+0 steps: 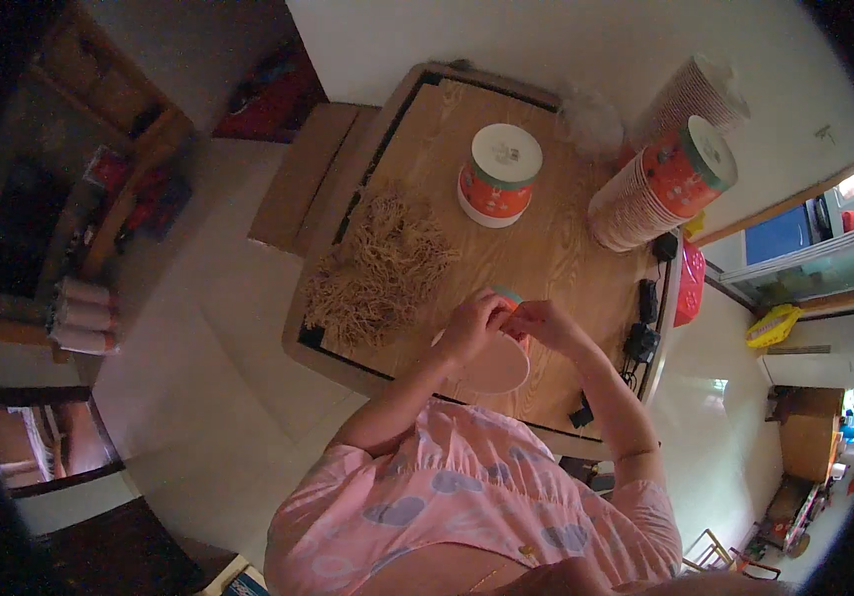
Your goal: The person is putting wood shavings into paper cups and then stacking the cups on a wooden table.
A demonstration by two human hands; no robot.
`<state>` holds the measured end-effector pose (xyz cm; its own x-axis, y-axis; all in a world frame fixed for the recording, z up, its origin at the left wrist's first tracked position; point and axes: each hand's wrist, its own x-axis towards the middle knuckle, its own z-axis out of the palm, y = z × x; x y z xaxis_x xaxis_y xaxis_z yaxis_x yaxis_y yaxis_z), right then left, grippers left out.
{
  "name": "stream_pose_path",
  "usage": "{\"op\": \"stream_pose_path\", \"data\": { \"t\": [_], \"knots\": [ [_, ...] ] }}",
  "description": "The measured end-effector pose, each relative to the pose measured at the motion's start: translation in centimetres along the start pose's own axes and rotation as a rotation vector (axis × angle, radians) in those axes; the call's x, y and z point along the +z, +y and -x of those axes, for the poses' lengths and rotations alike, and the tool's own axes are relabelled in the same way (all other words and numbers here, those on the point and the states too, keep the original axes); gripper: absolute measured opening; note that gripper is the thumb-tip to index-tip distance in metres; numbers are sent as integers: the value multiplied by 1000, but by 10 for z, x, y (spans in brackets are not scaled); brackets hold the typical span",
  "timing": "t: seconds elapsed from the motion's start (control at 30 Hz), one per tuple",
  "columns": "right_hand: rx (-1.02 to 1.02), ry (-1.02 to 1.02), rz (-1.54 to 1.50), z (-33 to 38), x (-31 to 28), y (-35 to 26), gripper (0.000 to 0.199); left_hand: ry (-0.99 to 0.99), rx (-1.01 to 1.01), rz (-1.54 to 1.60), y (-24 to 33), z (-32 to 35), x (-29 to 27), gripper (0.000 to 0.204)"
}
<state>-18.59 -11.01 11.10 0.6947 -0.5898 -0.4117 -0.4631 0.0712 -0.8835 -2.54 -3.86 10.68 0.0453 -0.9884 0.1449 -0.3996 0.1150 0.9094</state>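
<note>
On the near part of the wooden table a paper tub [491, 366] lies tilted, its pale round end toward me and a bit of orange and teal side showing past my fingers. My left hand [476, 325] is closed over the tub's upper side. Against it, my right hand [540, 325] pinches, and the fingertips of both hands meet. What lies between the fingers is too small and hidden to make out. To the left is a loose, tangled heap of tan cords [382, 263]. Farther off stands an upside-down orange tub [499, 194] with a teal band and white base.
At the right, nested tubs [635, 204] lean, topped by an orange one; another pale stack [700, 94] stands behind. Black adapters and cables [642, 343] lie along the table's right edge. A cardboard box [303, 179] adjoins the left side, and a red basket [690, 283] sits at right.
</note>
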Motion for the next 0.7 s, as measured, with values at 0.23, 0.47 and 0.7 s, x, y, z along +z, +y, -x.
{"op": "stream_pose_path", "data": {
  "t": [0.23, 0.47, 0.7],
  "knots": [
    [5, 37, 102, 3, 1, -10, 19, 16, 65, -46, -5, -2, 1, 6],
    [8, 55, 192, 0, 0, -7, 22, 4, 71, -42, -9, -2, 5, 7],
    [-50, -27, 191, 0, -5, -15, 19, 87, 109, -47, -7, 0, 10, 7]
  ]
}}
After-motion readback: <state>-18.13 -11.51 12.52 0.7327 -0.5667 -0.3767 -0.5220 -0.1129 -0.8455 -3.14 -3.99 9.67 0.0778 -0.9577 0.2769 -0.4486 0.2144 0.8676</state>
